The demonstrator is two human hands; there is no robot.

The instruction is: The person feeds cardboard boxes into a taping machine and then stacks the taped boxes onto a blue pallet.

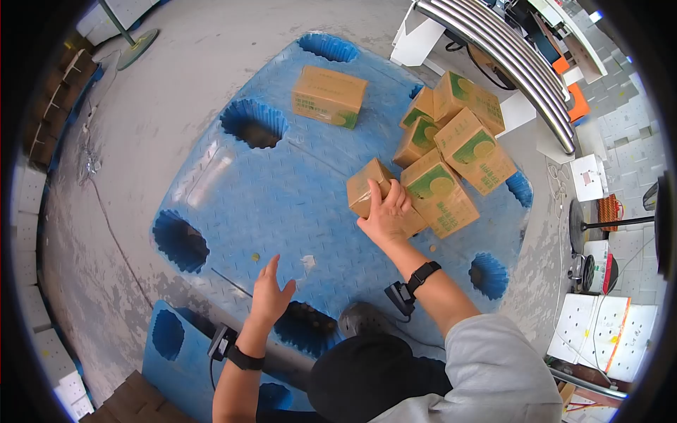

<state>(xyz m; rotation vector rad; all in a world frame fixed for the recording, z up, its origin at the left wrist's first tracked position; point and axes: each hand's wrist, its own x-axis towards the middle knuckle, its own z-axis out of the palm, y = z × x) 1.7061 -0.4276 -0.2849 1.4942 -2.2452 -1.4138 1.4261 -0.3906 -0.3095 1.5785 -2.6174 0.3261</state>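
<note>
My right hand (386, 215) lies over a small brown cardboard box (362, 190), its fingers curled across the near side and top of it. That box stands on a blue plastic pallet (296, 204), at the left edge of a cluster of similar cartons with green print. A larger carton (441, 199) is directly right of my hand, and another printed carton (477, 151) sits behind it. Over the pallet's near edge, my left hand (271, 292) is open and holds nothing, thumb and fingers apart. Dark straps with small devices circle both wrists.
A single carton (328, 96) lies apart near the pallet's far side. The pallet has deep ribbed holes, one of them (181, 241) at its left. A metal roller conveyor (504, 56) runs at the upper right. My shoe (363, 319) is at the near edge.
</note>
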